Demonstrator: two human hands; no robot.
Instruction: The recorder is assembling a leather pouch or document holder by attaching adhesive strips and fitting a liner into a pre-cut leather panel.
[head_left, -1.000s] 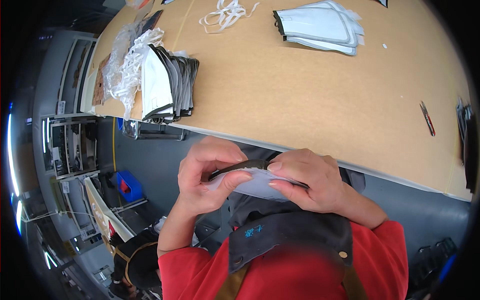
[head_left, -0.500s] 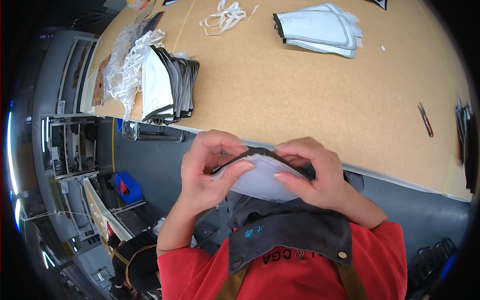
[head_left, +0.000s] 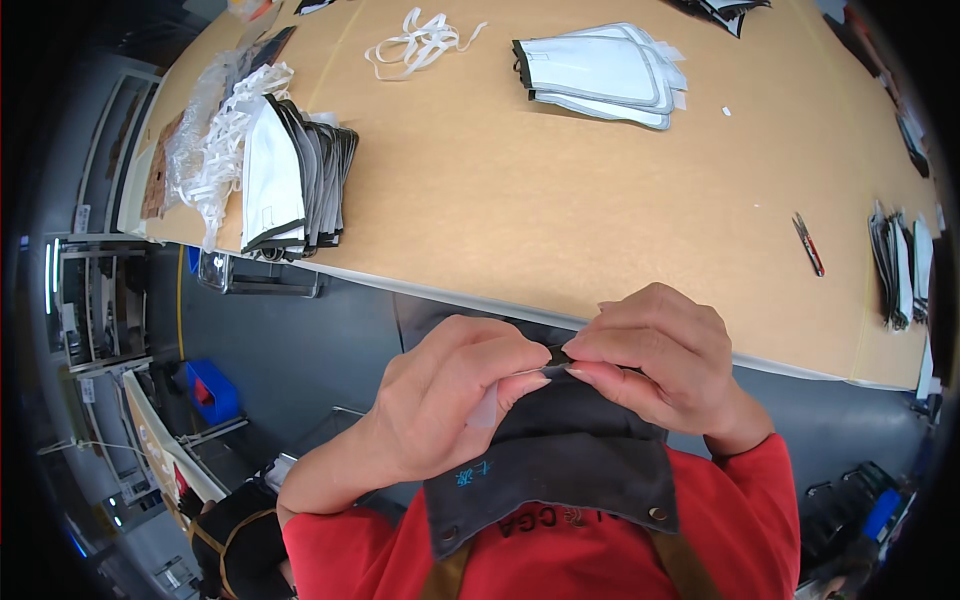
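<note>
Close in front of my apron, just off the table's near edge, a pale fabric panel with a dark edge is pinched between both hands. My left hand closes thumb and fingers on it from the left. From the right, my right hand grips the dark edge, its fingertips nearly meeting the left ones. Most of the panel is hidden behind my fingers. A thick stack of white panels with dark edging lies at the table's left edge, and a smaller fanned stack lies farther back.
Red-handled thread snips lie on the brown table at right, near more bundled panels. White tape is heaped at the back. White cords in plastic sit left. A blue bin and another person are lower left.
My hands have drawn together along the panel's dark edge and sit lower in view. The panel, broadly visible before, is now mostly covered by my fingers. The table has shifted left in view.
</note>
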